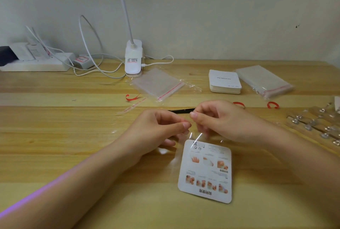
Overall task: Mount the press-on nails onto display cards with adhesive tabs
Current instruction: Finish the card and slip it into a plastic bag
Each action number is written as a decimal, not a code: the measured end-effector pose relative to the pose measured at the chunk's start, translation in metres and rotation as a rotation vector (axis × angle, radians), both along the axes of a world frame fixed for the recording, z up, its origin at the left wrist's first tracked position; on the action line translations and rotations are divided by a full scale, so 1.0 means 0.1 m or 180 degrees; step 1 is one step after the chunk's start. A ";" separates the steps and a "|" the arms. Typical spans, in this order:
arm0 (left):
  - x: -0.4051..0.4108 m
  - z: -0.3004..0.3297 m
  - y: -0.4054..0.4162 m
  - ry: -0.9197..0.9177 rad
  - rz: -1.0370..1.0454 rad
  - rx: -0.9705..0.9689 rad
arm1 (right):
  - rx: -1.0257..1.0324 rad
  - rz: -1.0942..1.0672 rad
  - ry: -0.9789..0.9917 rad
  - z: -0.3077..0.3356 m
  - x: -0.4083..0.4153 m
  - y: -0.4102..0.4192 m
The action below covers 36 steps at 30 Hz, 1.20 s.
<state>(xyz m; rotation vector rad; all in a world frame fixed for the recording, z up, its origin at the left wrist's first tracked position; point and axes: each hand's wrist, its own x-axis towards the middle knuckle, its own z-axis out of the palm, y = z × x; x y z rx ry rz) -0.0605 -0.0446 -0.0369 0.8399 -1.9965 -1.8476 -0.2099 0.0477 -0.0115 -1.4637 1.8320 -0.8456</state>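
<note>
Display card (205, 171), a white rounded rectangle printed with instruction pictures, lies in a clear plastic sleeve (181, 148) on the wooden table (73, 137), its long axis running toward the pale wall (220, 8), print upside down to the camera. Left hand (156, 133) and right hand (220, 120) pinch the sleeve's open flap above it.

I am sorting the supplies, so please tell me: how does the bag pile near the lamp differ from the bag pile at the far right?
The pile of clear bags near the lamp is thin and lies flat; the pile of clear bags at the far right is much thicker, like a block. The first lies beside the lamp base, the second beside the stack of white cards. Both have a red sealing strip.
</note>
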 end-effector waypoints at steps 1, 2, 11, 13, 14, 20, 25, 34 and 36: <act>0.00 0.00 0.00 0.0006 -0.0002 -0.0014 | 0.0008 0.0027 -0.0002 0.00 0.00 0.00; 0.00 0.00 0.00 0.0015 -0.0010 -0.0020 | 0.0000 0.0049 0.0012 0.02 0.00 0.00; 0.01 0.01 -0.01 0.0060 -0.0092 0.0006 | -0.0252 -0.0036 -0.0261 0.02 -0.02 0.00; 0.01 0.01 -0.01 0.0103 -0.0110 0.0044 | -0.0097 -0.0219 -0.0907 0.01 -0.04 0.00; 0.01 0.02 -0.01 0.0135 -0.0116 0.0059 | 0.0007 -0.0248 -0.1191 0.00 -0.06 0.00; -0.03 0.08 0.04 0.0339 -0.0111 -0.0574 | 0.0305 -0.0049 -0.1877 -0.04 -0.09 0.00; -0.07 0.07 0.06 0.0477 -0.0056 -0.1645 | 0.0239 -0.0087 -0.1904 -0.09 -0.06 0.01; -0.06 0.07 0.03 0.0192 0.0012 -0.0846 | 0.0168 -0.0269 -0.1745 -0.11 -0.03 0.02; -0.05 0.08 0.00 0.0085 -0.0118 -0.0670 | 0.0102 -0.0305 -0.1684 -0.12 -0.02 0.03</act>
